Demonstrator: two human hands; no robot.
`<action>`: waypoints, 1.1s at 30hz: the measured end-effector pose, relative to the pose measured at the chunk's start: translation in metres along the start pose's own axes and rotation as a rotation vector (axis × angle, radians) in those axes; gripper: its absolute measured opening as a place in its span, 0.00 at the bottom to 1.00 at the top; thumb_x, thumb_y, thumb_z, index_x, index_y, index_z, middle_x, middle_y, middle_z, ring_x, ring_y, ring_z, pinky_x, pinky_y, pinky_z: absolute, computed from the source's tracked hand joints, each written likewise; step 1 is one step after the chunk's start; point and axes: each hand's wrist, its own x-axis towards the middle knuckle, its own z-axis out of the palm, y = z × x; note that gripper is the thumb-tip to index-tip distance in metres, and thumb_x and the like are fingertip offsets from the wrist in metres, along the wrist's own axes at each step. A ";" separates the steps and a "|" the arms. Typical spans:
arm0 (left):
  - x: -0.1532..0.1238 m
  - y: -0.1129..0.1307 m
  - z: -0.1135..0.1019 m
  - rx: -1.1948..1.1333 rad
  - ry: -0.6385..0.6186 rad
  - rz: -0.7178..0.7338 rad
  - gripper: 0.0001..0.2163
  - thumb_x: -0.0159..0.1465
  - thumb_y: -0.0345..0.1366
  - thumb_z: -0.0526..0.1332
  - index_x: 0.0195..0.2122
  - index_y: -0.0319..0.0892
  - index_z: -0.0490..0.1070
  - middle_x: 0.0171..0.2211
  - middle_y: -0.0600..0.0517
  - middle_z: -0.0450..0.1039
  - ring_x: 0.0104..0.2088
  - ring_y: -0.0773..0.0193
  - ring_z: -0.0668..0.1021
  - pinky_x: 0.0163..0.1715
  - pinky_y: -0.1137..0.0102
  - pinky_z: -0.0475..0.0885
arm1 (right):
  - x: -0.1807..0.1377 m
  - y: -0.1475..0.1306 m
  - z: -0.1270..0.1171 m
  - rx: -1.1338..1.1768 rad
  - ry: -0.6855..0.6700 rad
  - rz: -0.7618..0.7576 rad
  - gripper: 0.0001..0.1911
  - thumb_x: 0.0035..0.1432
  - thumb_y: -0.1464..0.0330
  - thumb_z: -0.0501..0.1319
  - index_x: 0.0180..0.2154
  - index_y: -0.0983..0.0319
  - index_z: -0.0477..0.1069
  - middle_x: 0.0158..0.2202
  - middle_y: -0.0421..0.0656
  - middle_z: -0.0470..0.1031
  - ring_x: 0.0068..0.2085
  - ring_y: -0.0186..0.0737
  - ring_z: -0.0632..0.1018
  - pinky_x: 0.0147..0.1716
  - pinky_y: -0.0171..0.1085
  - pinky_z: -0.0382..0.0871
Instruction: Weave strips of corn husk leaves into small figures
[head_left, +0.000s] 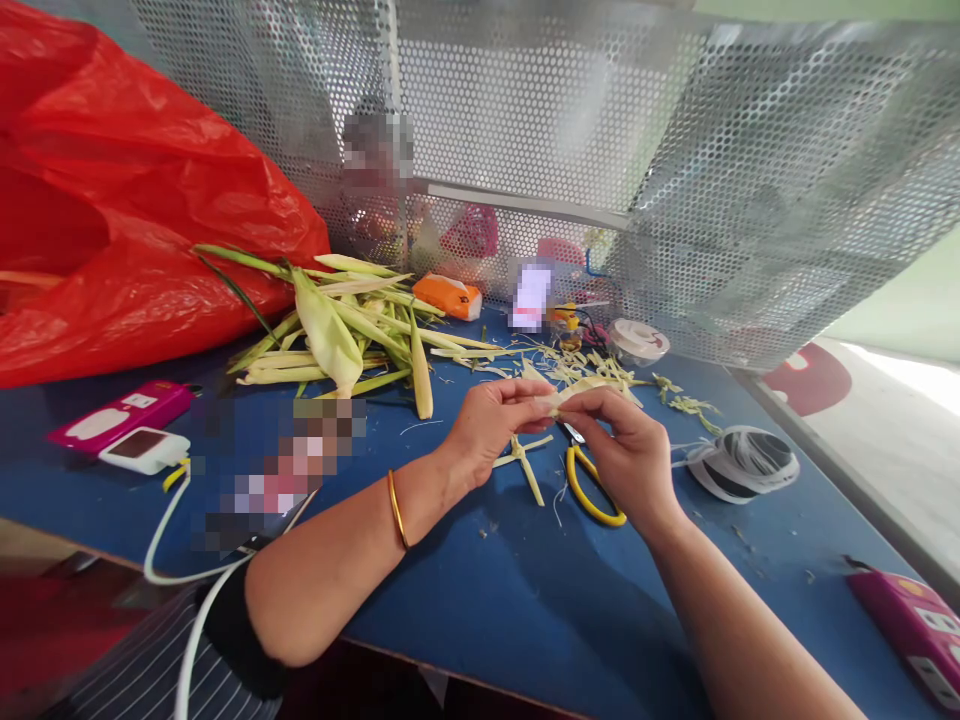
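My left hand (495, 420) and my right hand (622, 440) meet above the blue table, fingertips pinched together on a pale corn husk strip (583, 388). Part of the strip is hidden by my fingers. Just below my hands lies a small cross-shaped piece of knotted husk (525, 462). Yellow-handled scissors (596, 500) rest beside and partly under my right hand. A spool of grey-white thread (742, 463) lies to the right of that hand. Behind my hands, husk scraps and thin strips (577, 362) are scattered.
A heap of corn husks (360, 330) lies against a red plastic bag (150, 220). Farther back are an orange tissue pack (448, 297), a phone (531, 297) and a tape roll (637, 340). Purple power strips (124, 415) and a white cable (166, 520) lie near the edges; perforated metal (517, 120) stands behind.
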 end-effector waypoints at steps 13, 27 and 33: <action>-0.001 -0.008 0.002 0.224 0.015 0.238 0.07 0.54 0.29 0.67 0.36 0.40 0.79 0.33 0.50 0.81 0.33 0.65 0.81 0.39 0.68 0.77 | -0.003 0.000 0.005 0.204 0.048 0.295 0.02 0.55 0.68 0.64 0.31 0.59 0.72 0.28 0.39 0.76 0.31 0.38 0.76 0.34 0.38 0.68; 0.000 0.000 0.001 0.133 0.052 0.071 0.06 0.52 0.29 0.69 0.33 0.38 0.79 0.29 0.51 0.79 0.29 0.68 0.79 0.35 0.69 0.75 | -0.002 0.001 0.004 0.092 0.028 0.160 0.02 0.56 0.68 0.65 0.33 0.58 0.75 0.32 0.39 0.78 0.34 0.37 0.76 0.37 0.37 0.69; -0.001 -0.002 0.002 0.112 0.044 0.089 0.07 0.52 0.28 0.69 0.34 0.38 0.80 0.30 0.50 0.79 0.31 0.66 0.79 0.38 0.67 0.75 | -0.002 0.002 0.005 0.005 0.017 0.152 0.04 0.58 0.66 0.63 0.30 0.59 0.73 0.31 0.39 0.77 0.33 0.38 0.75 0.36 0.38 0.68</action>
